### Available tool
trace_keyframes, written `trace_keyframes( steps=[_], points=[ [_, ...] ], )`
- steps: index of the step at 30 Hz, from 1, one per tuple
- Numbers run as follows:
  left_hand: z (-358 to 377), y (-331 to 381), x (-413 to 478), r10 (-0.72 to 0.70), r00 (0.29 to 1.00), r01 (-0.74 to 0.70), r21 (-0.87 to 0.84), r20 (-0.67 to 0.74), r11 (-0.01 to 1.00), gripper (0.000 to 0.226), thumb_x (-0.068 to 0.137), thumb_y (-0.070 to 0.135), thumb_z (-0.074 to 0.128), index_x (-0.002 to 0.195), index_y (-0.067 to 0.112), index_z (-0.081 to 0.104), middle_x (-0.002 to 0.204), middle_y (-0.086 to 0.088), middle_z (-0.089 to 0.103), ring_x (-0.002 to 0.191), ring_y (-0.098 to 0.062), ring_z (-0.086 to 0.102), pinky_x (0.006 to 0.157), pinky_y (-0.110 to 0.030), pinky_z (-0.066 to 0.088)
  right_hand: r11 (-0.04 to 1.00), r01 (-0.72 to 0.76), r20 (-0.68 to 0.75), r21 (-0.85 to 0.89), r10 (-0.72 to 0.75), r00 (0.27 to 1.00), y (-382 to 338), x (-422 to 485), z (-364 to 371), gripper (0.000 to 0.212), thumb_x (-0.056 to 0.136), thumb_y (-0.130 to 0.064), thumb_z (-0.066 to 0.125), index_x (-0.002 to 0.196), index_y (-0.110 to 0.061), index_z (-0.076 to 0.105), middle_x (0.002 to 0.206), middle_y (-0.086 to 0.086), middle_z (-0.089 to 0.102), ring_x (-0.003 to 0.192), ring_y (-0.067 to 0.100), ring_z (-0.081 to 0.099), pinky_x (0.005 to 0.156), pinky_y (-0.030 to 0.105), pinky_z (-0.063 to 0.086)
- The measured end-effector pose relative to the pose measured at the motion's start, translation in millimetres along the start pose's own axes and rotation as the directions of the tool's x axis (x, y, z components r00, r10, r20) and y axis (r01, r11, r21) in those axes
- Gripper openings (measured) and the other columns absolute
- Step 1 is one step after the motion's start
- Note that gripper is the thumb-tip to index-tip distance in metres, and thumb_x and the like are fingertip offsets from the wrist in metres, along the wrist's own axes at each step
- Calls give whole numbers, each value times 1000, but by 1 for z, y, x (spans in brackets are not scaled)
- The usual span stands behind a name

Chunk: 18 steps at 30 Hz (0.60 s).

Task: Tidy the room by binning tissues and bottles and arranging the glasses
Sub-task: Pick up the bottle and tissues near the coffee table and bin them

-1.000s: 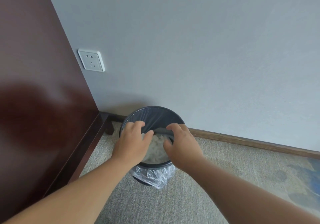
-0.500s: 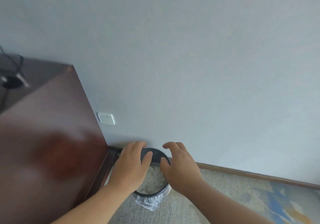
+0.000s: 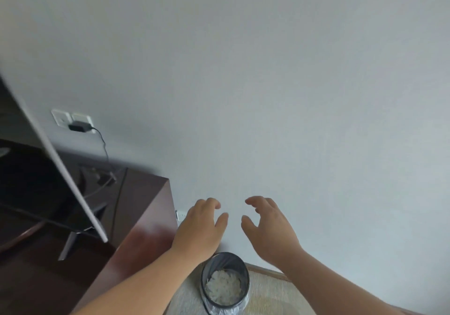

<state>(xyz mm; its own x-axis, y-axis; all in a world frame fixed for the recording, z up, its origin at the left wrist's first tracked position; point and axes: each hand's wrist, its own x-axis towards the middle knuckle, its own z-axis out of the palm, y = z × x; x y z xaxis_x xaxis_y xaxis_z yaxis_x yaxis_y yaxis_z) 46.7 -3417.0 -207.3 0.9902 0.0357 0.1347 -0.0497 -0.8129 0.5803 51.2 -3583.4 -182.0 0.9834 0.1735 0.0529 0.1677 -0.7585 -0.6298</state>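
While your left hand (image 3: 198, 229) and right hand (image 3: 270, 228) hover loose-fingered and empty above the bin (image 3: 225, 300) | binning step looks finished — glasses next, none in view.

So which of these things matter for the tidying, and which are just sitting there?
Part of the job:
- waste bin, lined with clear plastic
- whitish rubbish inside it
- left hand and right hand, both empty above the bin

Just there:
- dark wooden cabinet
- flat screen
- black charger in a wall socket
- carpet
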Motion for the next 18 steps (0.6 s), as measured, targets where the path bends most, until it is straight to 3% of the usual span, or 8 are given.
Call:
trace_keyframes(
  steps=[7, 12, 18],
  points=[
    [-70, 25, -2, 10, 999, -9, 23, -38, 1000, 36, 98, 42, 39, 128, 22, 46, 132, 4, 48, 122, -13, 46, 98, -31, 41, 998, 63, -58, 28, -61, 996, -59, -8, -37, 40, 94, -37, 51, 133, -27, 47, 135, -9, 47, 92, 5, 53, 86, 25, 45],
    [-97, 34, -25, -58, 991, 62, 37, -121, 997, 34, 96, 42, 41, 123, 22, 48, 126, 2, 51, 119, -18, 47, 97, -34, 41, 987, 158, -43, 39, -157, 987, -79, -17, -47, 40, 94, -35, 53, 132, -26, 48, 135, -7, 48, 108, 9, 56, 88, 25, 43],
    [-116, 49, -80, -185, 947, 202, 41, -263, 979, 33, 97, 39, 41, 123, 22, 49, 122, 2, 52, 114, -18, 49, 94, -35, 43, 949, 308, 55, 61, -312, 949, -89, -37, -56, 38, 94, -34, 53, 131, -27, 48, 134, -9, 49, 101, 9, 57, 89, 27, 46]
  ],
)
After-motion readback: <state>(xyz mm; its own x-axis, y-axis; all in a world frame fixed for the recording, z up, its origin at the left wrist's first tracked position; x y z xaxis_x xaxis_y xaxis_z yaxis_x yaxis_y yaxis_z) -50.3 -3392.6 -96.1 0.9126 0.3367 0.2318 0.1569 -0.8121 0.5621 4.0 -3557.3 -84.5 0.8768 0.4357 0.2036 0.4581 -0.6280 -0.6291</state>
